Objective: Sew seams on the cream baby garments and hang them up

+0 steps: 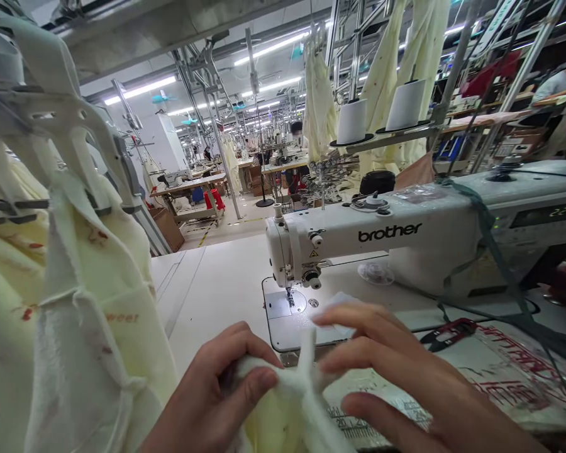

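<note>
Low in the head view, my left hand (219, 384) pinches the edge of a pale yellow and white cloth garment piece (276, 418) between thumb and fingers. My right hand (396, 371) is beside the cloth's raised white edge, its fingers spread apart and slightly blurred; whether a fingertip touches the cloth is hard to tell. Just beyond both hands is a white sewing machine (339, 242), its presser foot (290, 299) lit over the metal needle plate (278, 308). The lower part of the cloth runs out of the frame.
Yellow printed garment pieces (99, 302) hang from a clamp hanger (61, 119) at the left. Red-handled thread snips (448, 333) lie on the right beside a printed plastic sheet (509, 371). Two white thread cones (351, 123) stand behind the machine. A person (563, 82) sits far right.
</note>
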The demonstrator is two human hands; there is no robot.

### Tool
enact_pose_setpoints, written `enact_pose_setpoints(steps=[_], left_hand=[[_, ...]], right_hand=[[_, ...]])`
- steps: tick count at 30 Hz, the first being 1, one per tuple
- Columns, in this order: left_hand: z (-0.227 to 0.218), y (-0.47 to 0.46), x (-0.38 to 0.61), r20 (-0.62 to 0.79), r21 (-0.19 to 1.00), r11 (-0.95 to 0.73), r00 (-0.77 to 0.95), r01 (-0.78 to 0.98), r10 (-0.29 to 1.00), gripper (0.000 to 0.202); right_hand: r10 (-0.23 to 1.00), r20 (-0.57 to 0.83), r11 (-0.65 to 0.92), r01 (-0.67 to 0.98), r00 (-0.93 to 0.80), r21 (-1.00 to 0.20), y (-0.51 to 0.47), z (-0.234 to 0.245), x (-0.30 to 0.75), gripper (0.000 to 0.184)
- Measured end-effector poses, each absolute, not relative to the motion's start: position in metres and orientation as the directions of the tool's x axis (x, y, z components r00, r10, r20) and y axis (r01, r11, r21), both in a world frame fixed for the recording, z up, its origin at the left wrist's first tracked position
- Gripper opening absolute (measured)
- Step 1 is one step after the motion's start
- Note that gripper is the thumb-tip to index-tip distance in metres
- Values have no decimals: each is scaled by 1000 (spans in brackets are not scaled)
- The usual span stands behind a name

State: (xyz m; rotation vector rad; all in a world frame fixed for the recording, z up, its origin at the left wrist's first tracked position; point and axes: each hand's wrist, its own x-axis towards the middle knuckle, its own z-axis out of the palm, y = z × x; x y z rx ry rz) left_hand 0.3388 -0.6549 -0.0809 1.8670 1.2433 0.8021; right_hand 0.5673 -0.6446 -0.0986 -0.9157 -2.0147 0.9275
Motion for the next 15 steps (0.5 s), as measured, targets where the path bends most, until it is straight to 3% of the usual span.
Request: enact_pose_setpoints(steps=[2, 3, 6, 9, 12, 14, 15], left_hand=[[-82, -650, 335, 133, 846, -322, 416, 425, 900, 28], [-84, -647, 332, 146, 847, -344, 445, 405, 883, 27], [-89, -634, 323, 180, 847, -372, 453, 380, 873, 22], [-97, -622, 315, 175, 835, -351, 401, 423, 899, 19], [-108, -629, 319, 295, 727, -372, 226, 578, 928, 13], [-115, -649, 329, 390, 668, -304, 29, 679, 921, 11], [-119, -662, 335, 365, 666, -248, -17, 704, 931, 12]], right_hand=[[738, 344, 594, 318, -580, -739, -640, -94, 564, 25], [720, 297, 591, 330, -627, -736, -637, -91, 562, 29], [703, 119, 496, 362, -702, -789, -632, -87, 555, 18], [673, 90, 476, 337, -734, -812, -626, -93, 545, 18], [725, 150, 528, 402, -673, -748, -619, -108, 530, 19], [774, 173, 522, 459, -609, -719, -615, -116, 520, 16], [795, 168, 501, 474, -583, -724, -613, -117, 517, 14]])
